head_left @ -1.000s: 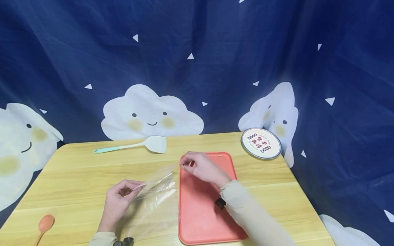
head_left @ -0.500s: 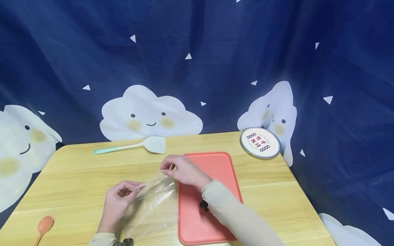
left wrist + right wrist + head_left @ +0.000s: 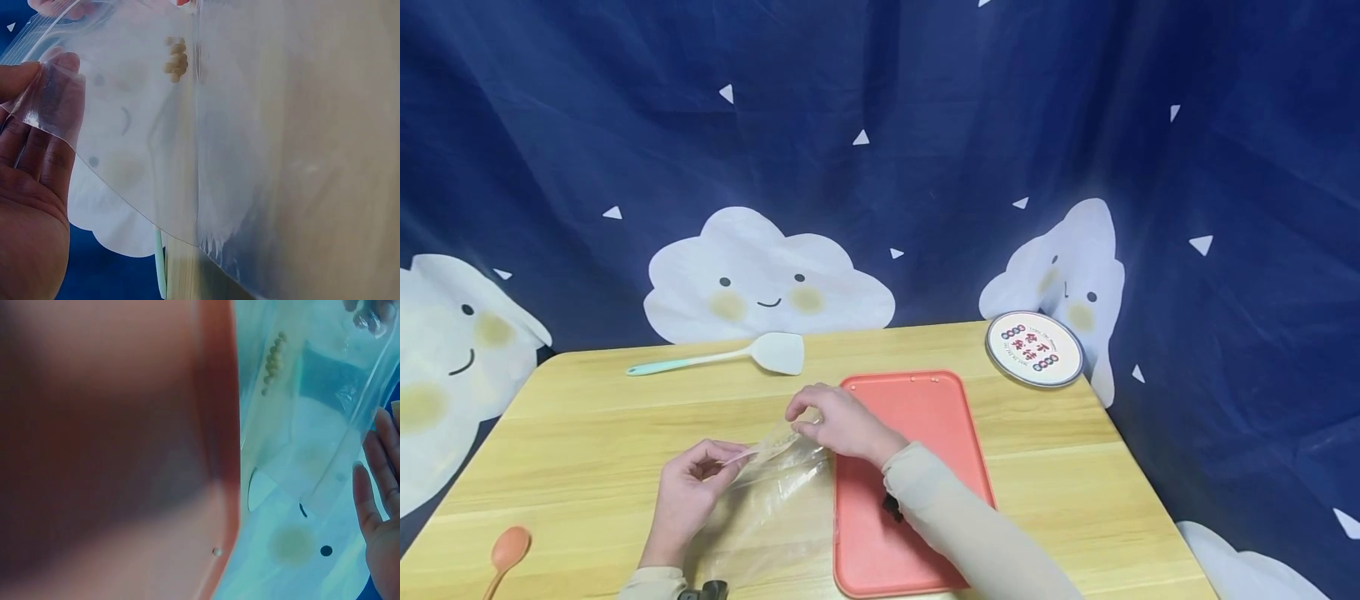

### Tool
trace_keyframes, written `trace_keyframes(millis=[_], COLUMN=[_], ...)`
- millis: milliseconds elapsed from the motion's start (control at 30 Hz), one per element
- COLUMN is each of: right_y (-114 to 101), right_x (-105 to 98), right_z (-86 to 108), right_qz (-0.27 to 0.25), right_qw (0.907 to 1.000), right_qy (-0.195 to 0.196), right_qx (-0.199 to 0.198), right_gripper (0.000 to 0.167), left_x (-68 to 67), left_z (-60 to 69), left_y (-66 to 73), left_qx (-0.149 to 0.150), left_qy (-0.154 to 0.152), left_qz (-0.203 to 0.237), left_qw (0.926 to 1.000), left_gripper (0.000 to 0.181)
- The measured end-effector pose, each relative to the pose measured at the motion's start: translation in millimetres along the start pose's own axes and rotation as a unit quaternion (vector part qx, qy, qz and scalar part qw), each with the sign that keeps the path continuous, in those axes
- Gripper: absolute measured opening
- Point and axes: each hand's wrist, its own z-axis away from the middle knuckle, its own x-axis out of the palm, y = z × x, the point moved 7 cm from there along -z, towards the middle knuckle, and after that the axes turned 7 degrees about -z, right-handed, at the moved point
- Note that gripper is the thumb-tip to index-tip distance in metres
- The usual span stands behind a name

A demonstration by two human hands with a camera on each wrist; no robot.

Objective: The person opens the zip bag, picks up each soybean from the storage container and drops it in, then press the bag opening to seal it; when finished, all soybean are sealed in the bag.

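My left hand point(image 3: 683, 496) pinches the top edge of a clear zip bag point(image 3: 786, 492) between thumb and fingers. The right hand point(image 3: 842, 423) is over the bag's mouth, its thumb and index finger apart; in the right wrist view its fingers point(image 3: 379, 456) are extended beside the clear plastic. Several small, round, yellowish beads point(image 3: 176, 61) lie clustered inside the bag, and show through it in the right wrist view too. On the red tray point(image 3: 917, 425), a few similar beads point(image 3: 934, 380) sit along the far edge, with another point(image 3: 852, 387) at its far left corner.
A white spatula point(image 3: 778, 353) with a pale green handle lies at the table's back edge. The round plate point(image 3: 1034, 348) is at the back right corner. An orange spoon point(image 3: 511, 547) lies front left. A blue cloud-patterned curtain point(image 3: 925, 167) hangs behind.
My right hand has moved left from the tray's far left corner to the bag's mouth, and its thumb and index finger have parted. The left hand has stayed on the bag.
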Motion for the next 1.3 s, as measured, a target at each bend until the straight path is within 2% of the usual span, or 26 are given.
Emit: trace_keyframes(millis=[267, 500, 700, 867, 967, 1100, 1300], right_y=[14, 42, 72, 99, 113, 123, 128], right_x=[-24, -59, -82, -90, -92, -93, -91], right_z=[10.4, 27.1, 37.0, 42.9, 45.1, 46.9, 46.5], right_qz=[-0.016, -0.009, 0.049, 0.108, 0.146, 0.182, 0.236], right_qw=[0.9987, 0.996, 0.9935, 0.9873, 0.9815, 0.9755, 0.9652], right_qy=[0.043, 0.074, 0.069, 0.044, 0.033, 0.019, 0.009], right_qx=[0.022, 0.05, 0.076, 0.108, 0.119, 0.122, 0.112], right_gripper=[0.013, 0.014, 0.018, 0.016, 0.014, 0.012, 0.013], left_x=[-1.3, 0.5, -0.8, -0.8, -0.2, -0.3, -0.7], left_z=[0.3, 0.1, 1.1, 0.8, 0.0, -0.6, -0.3], left_y=[-15.6, -15.0, -16.0, -15.2, -17.1, -21.4, -18.4], left_qx=[0.023, 0.038, 0.034, 0.041, 0.034, 0.025, 0.028], left_qy=[0.004, -0.001, 0.006, 0.009, 0.009, 0.013, 0.008], left_qz=[-0.004, 0.007, -0.009, -0.015, -0.019, -0.02, -0.021], left_qw=[0.9997, 0.9993, 0.9994, 0.999, 0.9992, 0.9994, 0.9994], left_gripper=[0.02, 0.019, 0.018, 0.02, 0.021, 0.022, 0.021])
